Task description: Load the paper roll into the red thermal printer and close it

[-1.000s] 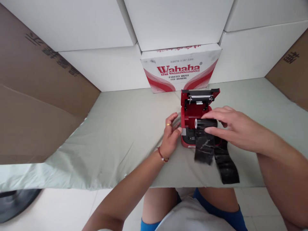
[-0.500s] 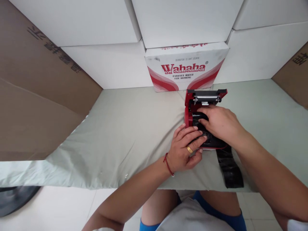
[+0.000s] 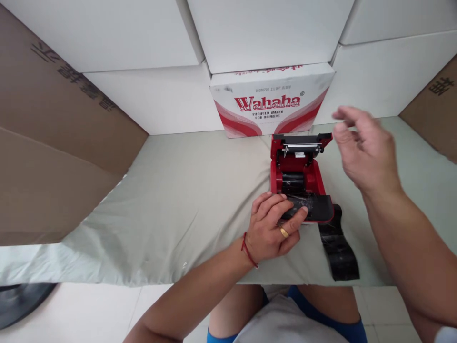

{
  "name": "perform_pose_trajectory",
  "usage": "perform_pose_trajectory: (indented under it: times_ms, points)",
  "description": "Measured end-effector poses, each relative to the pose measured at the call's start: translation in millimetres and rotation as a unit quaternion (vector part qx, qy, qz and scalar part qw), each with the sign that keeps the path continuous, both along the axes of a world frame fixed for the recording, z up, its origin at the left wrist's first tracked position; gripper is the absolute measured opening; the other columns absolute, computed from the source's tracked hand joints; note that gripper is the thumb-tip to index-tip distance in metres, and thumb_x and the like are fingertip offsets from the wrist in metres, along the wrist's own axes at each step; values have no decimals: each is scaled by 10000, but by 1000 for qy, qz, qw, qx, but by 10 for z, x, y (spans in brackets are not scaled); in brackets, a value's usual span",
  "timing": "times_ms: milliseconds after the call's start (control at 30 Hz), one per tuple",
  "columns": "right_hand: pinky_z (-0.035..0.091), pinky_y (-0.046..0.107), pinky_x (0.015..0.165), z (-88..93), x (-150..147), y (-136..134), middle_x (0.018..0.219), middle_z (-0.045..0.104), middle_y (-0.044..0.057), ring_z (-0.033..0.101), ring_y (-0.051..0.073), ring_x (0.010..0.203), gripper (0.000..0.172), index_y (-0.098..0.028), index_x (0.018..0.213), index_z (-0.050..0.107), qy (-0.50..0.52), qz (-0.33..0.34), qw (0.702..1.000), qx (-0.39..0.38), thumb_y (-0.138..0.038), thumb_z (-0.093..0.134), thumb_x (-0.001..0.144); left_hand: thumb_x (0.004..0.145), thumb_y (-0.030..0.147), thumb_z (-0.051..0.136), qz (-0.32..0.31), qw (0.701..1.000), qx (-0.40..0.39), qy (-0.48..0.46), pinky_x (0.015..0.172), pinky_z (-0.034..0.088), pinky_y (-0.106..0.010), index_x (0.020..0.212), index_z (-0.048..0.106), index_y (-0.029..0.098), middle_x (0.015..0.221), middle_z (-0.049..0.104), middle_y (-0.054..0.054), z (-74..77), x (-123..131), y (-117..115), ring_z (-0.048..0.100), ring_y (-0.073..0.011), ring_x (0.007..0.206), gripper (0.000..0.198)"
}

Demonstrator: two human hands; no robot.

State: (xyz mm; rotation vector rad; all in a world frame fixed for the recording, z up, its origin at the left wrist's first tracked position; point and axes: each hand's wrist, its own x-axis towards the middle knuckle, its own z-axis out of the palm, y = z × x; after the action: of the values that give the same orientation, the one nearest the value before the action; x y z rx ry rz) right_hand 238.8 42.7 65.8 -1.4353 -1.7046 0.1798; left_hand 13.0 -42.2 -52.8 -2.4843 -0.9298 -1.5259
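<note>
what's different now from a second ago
The right hand has let go of the black roll, now inside the red device, and lifted away to the right. The left hand moved from the device's left side onto the black film across its front. The open lid and loose strip are unchanged.

light is even (shadows faint), with the right of the hands blurred.

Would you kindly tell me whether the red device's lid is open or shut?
Open: the lid stands raised, exposing the black roll inside the red device.
</note>
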Motion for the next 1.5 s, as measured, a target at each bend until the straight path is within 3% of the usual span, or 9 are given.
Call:
perform_pose_trajectory:
  times_ms: [200,300,500,667,933,1133,1233,1333,1500]
  points:
    - [521,515,1216,-134,-54,-228,1370,813,84,723,296,1335,399,-321,1314,801,-70,60,996,-21,-458,462,1156,971,273,686,-8,999,-29,21,1312,390,-484,1587,621,422,1226,778,-42,-25,13,-46,673,-273,1296,638]
    - [516,515,1220,-223,21,-475,1376,815,93,725,290,1333,336,-298,1329,791,-71,105,992,7,-369,517,1148,979,273,676,6,999,-18,26,1352,339,-472,1522,689,355,1200,790,-55,-7,52,-57,672,-261,1296,550]
    - [582,471,1051,-566,152,-673,1273,824,110,728,262,1180,321,-236,1373,774,-71,201,976,52,-225,575,1121,993,288,638,63,996,27,51,1308,410,-460,1342,738,320,1081,780,-34,66,107,-58,739,-231,1178,365]
    - [568,469,1033,-744,84,-698,1233,806,132,690,270,1155,284,-173,1330,786,-89,192,972,98,-215,619,1105,957,219,649,62,997,19,51,1309,432,-467,1308,718,256,1073,780,-38,84,95,-58,749,-217,1171,359]
    - [534,567,1156,-703,-21,-764,1204,810,143,692,306,1138,284,-106,1313,772,-134,170,971,97,-163,658,1059,912,193,641,47,998,26,33,1299,458,-480,1289,739,254,1091,722,-50,22,118,-21,715,-237,1213,394]
    - [520,562,1186,-829,-46,-773,1206,791,137,691,288,1149,317,-144,1329,759,-83,157,977,119,-136,621,1044,1007,345,631,-3,995,-52,-83,1230,515,-547,1508,620,318,1263,674,-85,-37,-49,45,664,-298,1309,502]
    - [496,598,1197,-883,-24,-795,1228,773,130,689,294,1180,304,-180,1309,757,-53,166,976,133,-143,642,1031,1027,422,646,-14,950,-220,-221,1308,436,-568,1553,584,350,1480,605,-96,-110,-162,159,563,-319,1470,534]
    - [515,603,1156,-880,-1,-831,1206,733,128,661,305,1188,241,-187,1229,770,-42,190,967,164,-160,658,1017,932,478,770,-97,856,-383,-334,1378,344,-542,1546,584,407,1647,525,-43,-161,-189,281,471,-319,1588,646]
    - [545,496,943,-813,10,-917,1025,723,109,585,280,1040,209,-181,1158,798,-71,216,949,219,-207,639,1025,807,376,839,-203,736,-471,-442,1419,268,-516,1504,633,434,1709,536,23,-98,-92,378,419,-313,1653,729]
